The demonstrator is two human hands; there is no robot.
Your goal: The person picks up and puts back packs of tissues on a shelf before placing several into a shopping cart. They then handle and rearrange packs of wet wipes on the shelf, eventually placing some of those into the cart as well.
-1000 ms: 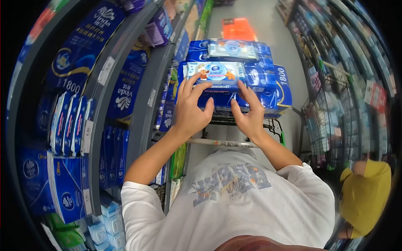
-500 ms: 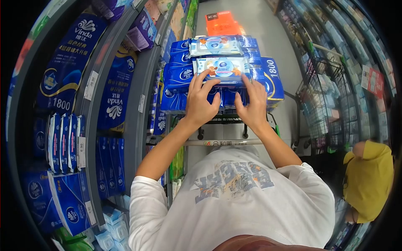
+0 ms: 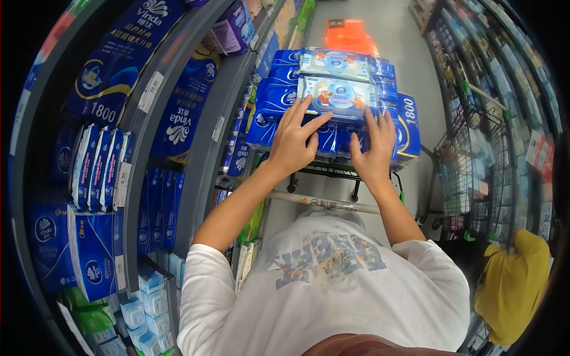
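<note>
Wipes pack [image 3: 340, 95], my left hand [image 3: 292, 142] and right hand [image 3: 375, 153] at its near edge; I have the fingers [image 3: 300, 111] loosely spread, gripping nothing. A second pack [image 3: 335, 63] lies just beyond, both atop blue packs [image 3: 277, 99] on the cart [image 3: 285, 196].

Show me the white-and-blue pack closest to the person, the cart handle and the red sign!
White-and-blue pack [image 3: 339, 98]: head view, middle of its printed top.
Cart handle [image 3: 322, 203]: head view, middle of its bar.
Red sign [image 3: 540, 155]: head view, middle of its face.
</note>
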